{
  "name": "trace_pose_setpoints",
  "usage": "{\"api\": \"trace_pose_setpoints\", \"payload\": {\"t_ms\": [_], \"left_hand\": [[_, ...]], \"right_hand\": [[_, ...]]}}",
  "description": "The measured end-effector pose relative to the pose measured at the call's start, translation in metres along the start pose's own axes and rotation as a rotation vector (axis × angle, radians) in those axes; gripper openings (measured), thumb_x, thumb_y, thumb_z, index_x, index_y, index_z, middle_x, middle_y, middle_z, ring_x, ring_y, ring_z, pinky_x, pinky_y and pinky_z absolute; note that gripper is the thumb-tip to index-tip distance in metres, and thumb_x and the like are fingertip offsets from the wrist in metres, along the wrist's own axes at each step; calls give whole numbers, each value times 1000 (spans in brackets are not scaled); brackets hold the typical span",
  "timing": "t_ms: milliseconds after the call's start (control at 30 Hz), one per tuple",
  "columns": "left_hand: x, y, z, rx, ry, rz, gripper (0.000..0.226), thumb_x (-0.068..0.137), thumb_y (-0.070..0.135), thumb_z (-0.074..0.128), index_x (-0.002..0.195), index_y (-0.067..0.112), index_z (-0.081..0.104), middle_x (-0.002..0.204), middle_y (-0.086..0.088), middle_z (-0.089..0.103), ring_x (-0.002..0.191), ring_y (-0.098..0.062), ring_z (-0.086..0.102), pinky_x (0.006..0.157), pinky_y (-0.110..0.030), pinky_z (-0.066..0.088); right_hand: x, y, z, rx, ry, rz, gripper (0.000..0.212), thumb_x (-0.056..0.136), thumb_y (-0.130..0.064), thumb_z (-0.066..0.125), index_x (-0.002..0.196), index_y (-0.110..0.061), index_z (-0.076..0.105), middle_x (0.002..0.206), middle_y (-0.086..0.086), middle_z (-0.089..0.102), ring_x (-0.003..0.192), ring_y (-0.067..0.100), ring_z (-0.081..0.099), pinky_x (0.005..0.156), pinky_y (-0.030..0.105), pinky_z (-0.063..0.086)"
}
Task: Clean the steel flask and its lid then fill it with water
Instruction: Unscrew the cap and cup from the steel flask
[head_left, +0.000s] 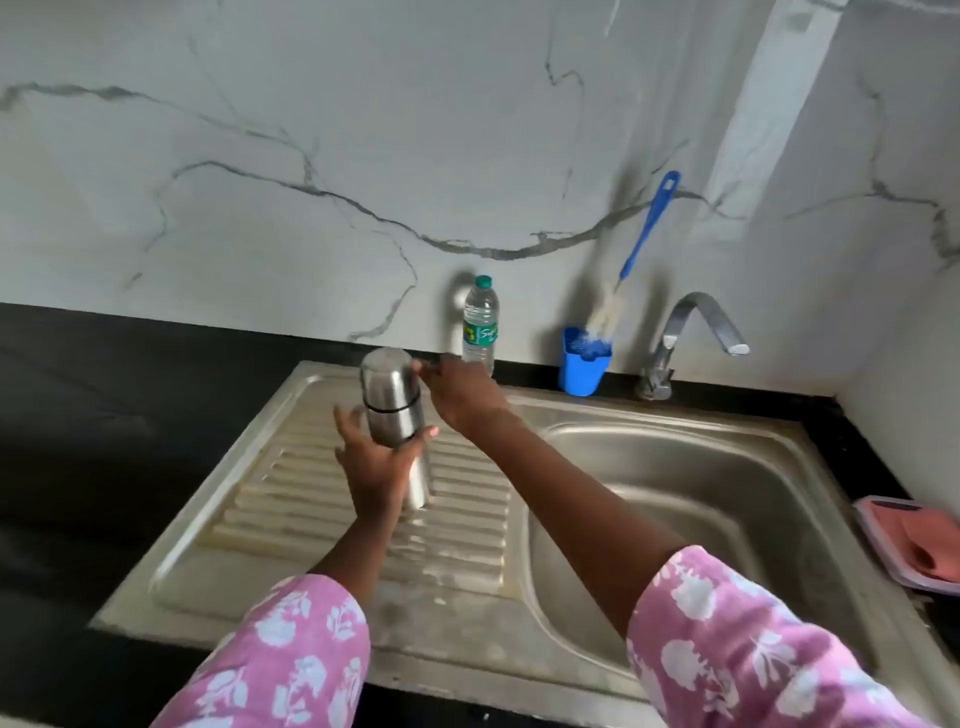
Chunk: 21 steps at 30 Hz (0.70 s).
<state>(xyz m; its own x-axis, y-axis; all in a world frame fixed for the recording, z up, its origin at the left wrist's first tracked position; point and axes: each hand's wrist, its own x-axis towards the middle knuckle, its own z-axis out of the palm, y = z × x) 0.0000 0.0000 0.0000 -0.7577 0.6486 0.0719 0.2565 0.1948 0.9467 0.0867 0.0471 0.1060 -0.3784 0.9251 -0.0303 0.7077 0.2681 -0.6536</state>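
Your left grip (376, 467) wraps the flask (392, 410), upright on the drainboard (291, 493), clear of its edges. Your right grip (460, 395) meets the lid (387, 374), hold unclear. The basin (675, 467) lies open rightward.

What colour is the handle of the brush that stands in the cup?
The brush handle is blue, seen best in the head view.
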Motion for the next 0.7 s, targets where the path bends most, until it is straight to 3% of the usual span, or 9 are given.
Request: {"api": "trace_pose_setpoints", "payload": {"t_ms": [67, 167, 233, 300, 400, 533, 700], "left_hand": [[18, -8, 0, 6, -62, 47, 113, 46, 58, 72, 141, 23, 23, 123, -14, 60, 112, -43, 54, 95, -54, 44], [24, -6, 2, -12, -129, 14, 85, 60, 37, 70, 135, 14, 37, 114, -21, 62, 104, -44, 57, 84, -50, 49], [28, -7, 4, -71, -127, -33, 54, 82, 17, 61, 132, 7, 43, 114, -23, 61, 105, -42, 57, 86, -45, 48], [28, -6, 6, -74, -116, -45, 38, 93, 11, 49, 130, 5, 47, 113, -23, 61, 106, -39, 58, 88, -44, 46], [31, -9, 8, -92, -93, -22, 49, 82, 17, 61, 125, 1, 46, 105, -27, 64, 98, -44, 60, 79, -45, 47], [35, -10, 9, -48, -84, 48, 60, 69, 5, 73, 123, 0, 46, 101, -28, 66, 93, -47, 60, 76, -44, 47], [35, -6, 12, -71, -63, 110, 75, 59, 17, 85, 122, 2, 48, 101, -20, 68, 91, -43, 62, 75, -38, 46]], "right_hand": [[11, -29, 12, -60, 7, 12, 53, 97, -53, 33, 123, -8, 47, 123, 20, 55, 116, 38, 51, 89, 41, 41], [21, -59, 27, -200, 58, 19, 63, 90, -64, 38, 124, -11, 47, 124, 14, 56, 118, 33, 51, 85, 37, 40], [27, -66, 38, -372, 92, 19, 60, 89, -60, 47, 124, -11, 49, 122, 10, 57, 117, 27, 52, 78, 32, 40], [32, -68, 46, -487, 140, 2, 48, 91, -47, 52, 122, -9, 52, 119, 10, 58, 115, 26, 52, 71, 29, 37], [37, -66, 48, -517, 189, -46, 32, 89, -32, 52, 112, -12, 58, 110, 9, 63, 105, 26, 58, 67, 28, 38], [42, -59, 44, -538, 175, -121, 34, 84, -36, 52, 112, -18, 59, 107, 7, 64, 99, 27, 61, 67, 29, 37], [49, -51, 40, -555, 109, -178, 38, 83, -42, 52, 117, -24, 57, 112, 7, 62, 101, 28, 59, 67, 29, 35]]}}
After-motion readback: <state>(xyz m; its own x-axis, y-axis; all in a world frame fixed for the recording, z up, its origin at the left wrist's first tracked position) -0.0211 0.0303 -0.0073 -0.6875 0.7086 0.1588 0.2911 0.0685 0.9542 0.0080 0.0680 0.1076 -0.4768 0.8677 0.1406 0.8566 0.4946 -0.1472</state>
